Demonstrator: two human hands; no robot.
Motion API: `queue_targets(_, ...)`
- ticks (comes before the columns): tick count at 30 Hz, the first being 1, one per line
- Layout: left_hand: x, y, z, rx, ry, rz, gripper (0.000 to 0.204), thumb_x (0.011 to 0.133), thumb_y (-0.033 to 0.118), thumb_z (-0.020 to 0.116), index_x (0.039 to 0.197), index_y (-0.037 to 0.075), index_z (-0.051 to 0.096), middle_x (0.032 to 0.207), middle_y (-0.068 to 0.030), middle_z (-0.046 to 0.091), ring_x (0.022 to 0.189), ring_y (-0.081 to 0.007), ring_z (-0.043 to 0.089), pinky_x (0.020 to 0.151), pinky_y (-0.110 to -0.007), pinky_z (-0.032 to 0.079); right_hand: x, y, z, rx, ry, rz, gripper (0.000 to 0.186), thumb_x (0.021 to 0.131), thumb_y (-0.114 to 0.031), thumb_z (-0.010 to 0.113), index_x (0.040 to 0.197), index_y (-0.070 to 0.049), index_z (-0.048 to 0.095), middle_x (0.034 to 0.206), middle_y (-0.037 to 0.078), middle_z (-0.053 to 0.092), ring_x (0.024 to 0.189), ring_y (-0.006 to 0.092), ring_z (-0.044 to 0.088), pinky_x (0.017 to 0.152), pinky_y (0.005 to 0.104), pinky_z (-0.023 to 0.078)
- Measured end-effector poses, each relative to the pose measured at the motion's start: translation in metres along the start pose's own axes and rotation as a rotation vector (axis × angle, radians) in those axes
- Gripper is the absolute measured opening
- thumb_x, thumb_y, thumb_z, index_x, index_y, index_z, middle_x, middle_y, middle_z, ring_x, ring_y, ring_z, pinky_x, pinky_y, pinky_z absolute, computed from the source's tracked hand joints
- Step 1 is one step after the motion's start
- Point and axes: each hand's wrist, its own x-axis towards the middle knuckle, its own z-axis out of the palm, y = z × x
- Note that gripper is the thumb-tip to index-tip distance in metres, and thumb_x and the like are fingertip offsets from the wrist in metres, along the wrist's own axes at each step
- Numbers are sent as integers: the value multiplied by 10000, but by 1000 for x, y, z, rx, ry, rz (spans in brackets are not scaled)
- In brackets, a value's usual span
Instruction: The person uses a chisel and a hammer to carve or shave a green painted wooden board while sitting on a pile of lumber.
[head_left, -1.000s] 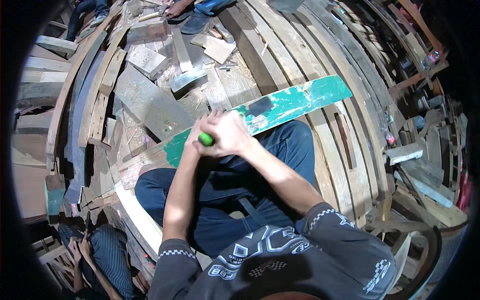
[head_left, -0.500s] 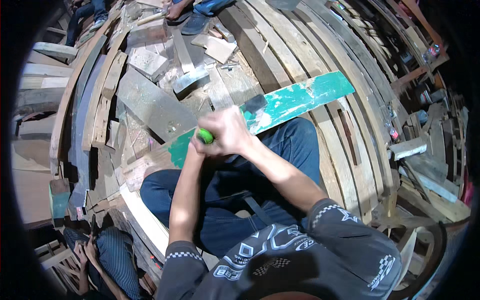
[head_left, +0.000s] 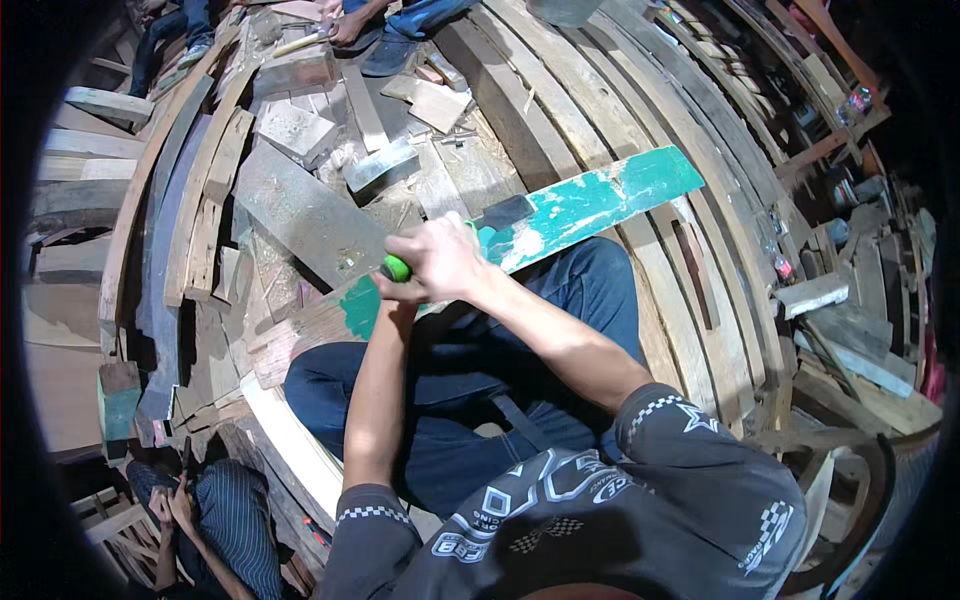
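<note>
A long board with worn green paint (head_left: 610,190) lies slantwise across my lap, its near-left end showing bare wood. Both my hands are closed around the green handle (head_left: 396,268) of a scraper, whose dark flat blade (head_left: 508,211) rests over the painted face. My right hand (head_left: 445,258) wraps the handle from above. Lower and closer to the handle's butt is my left hand (head_left: 398,290), partly covered by the right. The grip between the hands is mostly hidden.
A grey plank (head_left: 305,215) and a wood block (head_left: 382,166) lie ahead among chips. Long beams (head_left: 560,85) run along the right, more timbers (head_left: 200,200) along the left. Another person's hands (head_left: 175,500) show at lower left, and another's shoe (head_left: 388,52) at the far side.
Both hands and the scraper have shifted slightly left along the board. The board has barely moved, and the grip is unchanged.
</note>
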Motion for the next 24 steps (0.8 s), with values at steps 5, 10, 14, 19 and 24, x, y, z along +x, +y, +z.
queue_targets(5,4,10,-4,-20,1,18,398,839,271,660,1161,44,601,1186,-200,636,1087,-386,612,925,-465,492,20,4,-18,54,321,83,418,726,-417,764,607,-86,539,553,103,548,508,331,581,459,414,441)
queue_targets(10,-3,-2,-1,-23,-1,-2,398,830,275,671,1149,46,605,1168,-199,643,1069,-386,618,911,-463,497,-6,-5,5,-56,-14,-15,399,713,-447,758,618,-113,563,552,80,559,494,312,590,445,408,450)
queue_targets(14,3,2,-2,-43,5,27,399,822,278,680,1140,48,609,1154,-199,648,1055,-386,623,900,-461,501,17,0,-20,16,330,90,375,706,-414,762,625,-101,571,571,89,583,525,310,617,469,419,472)
queue_targets(19,2,2,2,-57,4,16,399,813,281,692,1128,50,614,1136,-198,655,1037,-386,630,887,-459,506,14,7,7,37,76,99,395,755,-441,735,613,-113,567,524,123,557,499,351,596,468,441,457)
queue_targets(24,-2,6,-2,-61,23,12,399,803,285,703,1116,52,618,1118,-197,661,1019,-386,636,874,-457,511,-5,-2,5,-83,-64,39,432,768,-496,694,626,-107,570,571,81,588,528,320,615,466,429,455)
